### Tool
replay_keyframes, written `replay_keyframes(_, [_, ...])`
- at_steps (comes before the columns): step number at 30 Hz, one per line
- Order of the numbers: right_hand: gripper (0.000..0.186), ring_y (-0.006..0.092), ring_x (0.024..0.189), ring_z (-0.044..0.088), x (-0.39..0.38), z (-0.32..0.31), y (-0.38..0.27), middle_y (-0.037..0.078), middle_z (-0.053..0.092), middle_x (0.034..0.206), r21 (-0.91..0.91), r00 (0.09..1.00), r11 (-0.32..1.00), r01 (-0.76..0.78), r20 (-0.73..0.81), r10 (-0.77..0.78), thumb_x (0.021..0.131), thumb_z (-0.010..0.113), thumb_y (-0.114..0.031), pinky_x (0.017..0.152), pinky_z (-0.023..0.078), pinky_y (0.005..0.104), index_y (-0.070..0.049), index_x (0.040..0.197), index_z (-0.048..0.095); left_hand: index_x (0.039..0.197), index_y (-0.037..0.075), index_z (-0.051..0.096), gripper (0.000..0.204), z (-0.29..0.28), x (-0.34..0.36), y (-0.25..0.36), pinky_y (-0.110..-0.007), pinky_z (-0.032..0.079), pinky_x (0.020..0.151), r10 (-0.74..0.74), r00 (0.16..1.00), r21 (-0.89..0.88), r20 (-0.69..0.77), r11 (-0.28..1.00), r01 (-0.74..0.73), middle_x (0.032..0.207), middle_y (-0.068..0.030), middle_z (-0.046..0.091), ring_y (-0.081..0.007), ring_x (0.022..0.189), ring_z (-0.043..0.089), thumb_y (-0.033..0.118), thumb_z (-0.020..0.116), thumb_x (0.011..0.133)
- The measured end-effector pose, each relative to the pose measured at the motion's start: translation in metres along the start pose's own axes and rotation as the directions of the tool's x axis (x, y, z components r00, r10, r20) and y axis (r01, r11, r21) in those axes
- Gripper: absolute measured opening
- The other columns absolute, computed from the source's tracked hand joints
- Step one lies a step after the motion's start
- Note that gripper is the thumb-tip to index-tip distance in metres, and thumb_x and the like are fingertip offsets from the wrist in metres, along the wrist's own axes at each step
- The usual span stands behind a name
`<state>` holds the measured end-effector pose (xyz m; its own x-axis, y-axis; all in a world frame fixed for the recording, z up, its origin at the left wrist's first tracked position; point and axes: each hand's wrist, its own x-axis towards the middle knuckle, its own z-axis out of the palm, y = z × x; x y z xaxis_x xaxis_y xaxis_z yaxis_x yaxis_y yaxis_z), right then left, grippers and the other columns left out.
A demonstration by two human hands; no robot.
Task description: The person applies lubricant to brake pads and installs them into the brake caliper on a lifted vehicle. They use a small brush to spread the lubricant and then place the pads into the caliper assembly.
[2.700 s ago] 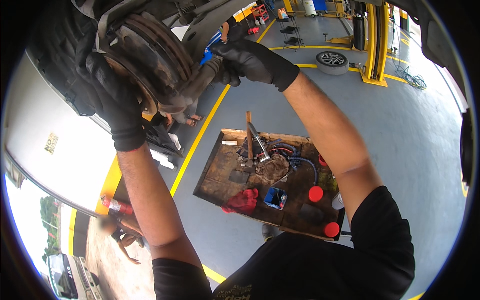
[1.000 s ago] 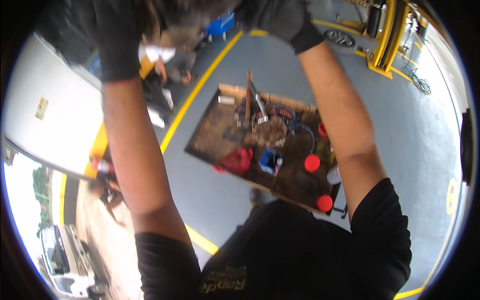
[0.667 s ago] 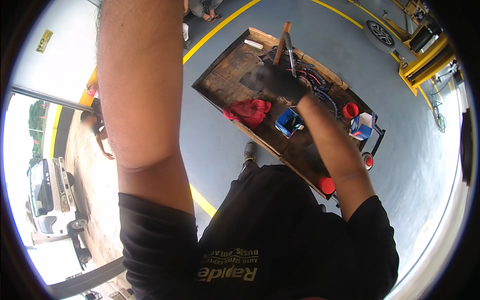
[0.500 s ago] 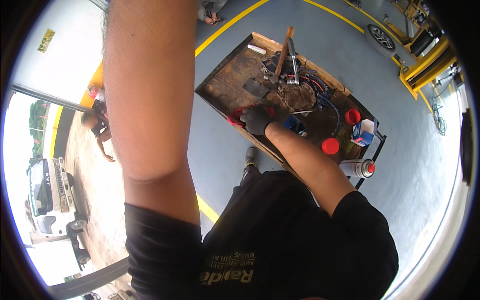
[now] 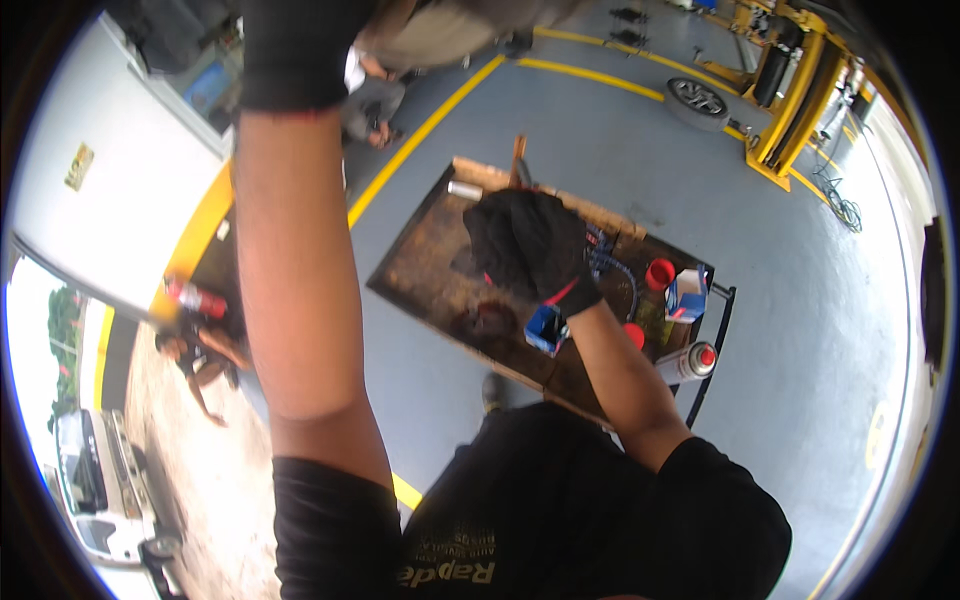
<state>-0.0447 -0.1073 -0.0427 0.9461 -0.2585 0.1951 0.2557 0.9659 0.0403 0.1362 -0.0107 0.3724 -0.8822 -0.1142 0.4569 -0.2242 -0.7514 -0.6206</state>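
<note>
My right hand (image 5: 530, 245), in a black glove with a red-edged cuff, is raised over a tool cart (image 5: 405, 270). Its fingers are curled and somewhat blurred; anything inside them is hidden. My left arm reaches up to the top edge, where the black-gloved left hand (image 5: 300, 50) is cut off, its fingers out of sight. Close to that hand is a blurred grey-beige shape (image 5: 450, 35) I cannot identify. Below the right hand, a blue box (image 5: 545, 330) sits on the cart beside a dark reddish round patch (image 5: 487, 320).
The cart also carries a white tube (image 5: 463, 189), a wooden handle (image 5: 519, 155), two red caps (image 5: 660, 273), a blue-and-white box (image 5: 687, 293) and a spray can (image 5: 688, 362). A wheel (image 5: 697, 100) lies near a yellow lift post (image 5: 790, 110). A person (image 5: 205, 365) crouches at left.
My right hand has lifted from the red thing on the cart and come up. That red thing no longer shows there. The view has shifted, bringing my left glove into sight.
</note>
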Motion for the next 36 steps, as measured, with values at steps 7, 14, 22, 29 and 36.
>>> replay_keyframes(7, [0.034,0.0343,0.113,0.067,-0.016,0.181,-0.081,0.016,0.072,0.118,-0.683,0.593,-0.170,0.710,0.711,-0.379,0.110,0.058,-0.033,0.094,0.057,0.0512,-0.004,0.124,0.066,0.144,-0.003,0.059,0.036,-0.014,0.027,0.041,-0.043,0.049,0.111,-0.389,0.897,-0.525,0.210,0.729,0.439,0.138,-0.0212,0.065,-0.0409,0.124,0.065,0.008,0.050,0.111])
replay_keyframes(14, [0.029,0.0247,0.118,0.068,0.035,0.252,-0.077,0.013,0.072,0.127,-0.586,0.497,-0.264,0.766,0.801,-0.335,0.109,0.060,-0.012,0.106,0.053,0.0352,0.002,0.133,0.065,0.142,-0.004,0.058,0.035,-0.036,0.046,0.050,-0.044,0.047,0.111,-0.480,0.812,-0.634,0.332,0.524,0.569,0.136,-0.0221,0.064,-0.0408,0.125,0.062,0.009,0.053,0.109])
replay_keyframes(22, [0.040,0.0190,0.132,0.063,0.056,0.235,-0.107,0.009,0.067,0.142,-0.600,0.705,0.373,0.708,0.628,-0.330,0.111,0.059,-0.019,0.115,0.047,0.0361,-0.001,0.146,0.062,0.131,-0.002,0.062,0.027,-0.019,0.055,0.062,-0.045,0.047,0.104,-0.657,0.702,-0.842,0.274,0.188,0.505,0.121,-0.0206,0.065,-0.0375,0.114,0.062,0.014,0.057,0.109])
replay_keyframes(29, [0.051,0.0246,0.141,0.057,0.061,0.231,-0.123,0.013,0.059,0.154,-0.632,0.723,0.377,0.677,0.668,-0.179,0.114,0.051,-0.029,0.121,0.042,0.0404,0.000,0.156,0.052,0.129,0.000,0.062,0.030,-0.031,0.062,0.048,-0.049,0.047,0.101,-0.637,0.710,-0.819,0.300,0.209,0.534,0.121,-0.0224,0.065,-0.0424,0.113,0.062,0.015,0.064,0.103])
replay_keyframes(36, [0.052,0.0270,0.142,0.056,0.045,0.245,-0.121,0.016,0.058,0.155,-0.601,0.792,0.572,0.558,0.592,-0.150,0.115,0.051,-0.028,0.122,0.042,0.0424,0.001,0.158,0.050,0.132,-0.002,0.060,0.038,-0.047,0.069,0.038,-0.053,0.047,0.103,-0.676,0.685,-0.826,0.272,0.201,0.527,0.128,-0.0253,0.064,-0.0451,0.118,0.061,0.015,0.068,0.099])
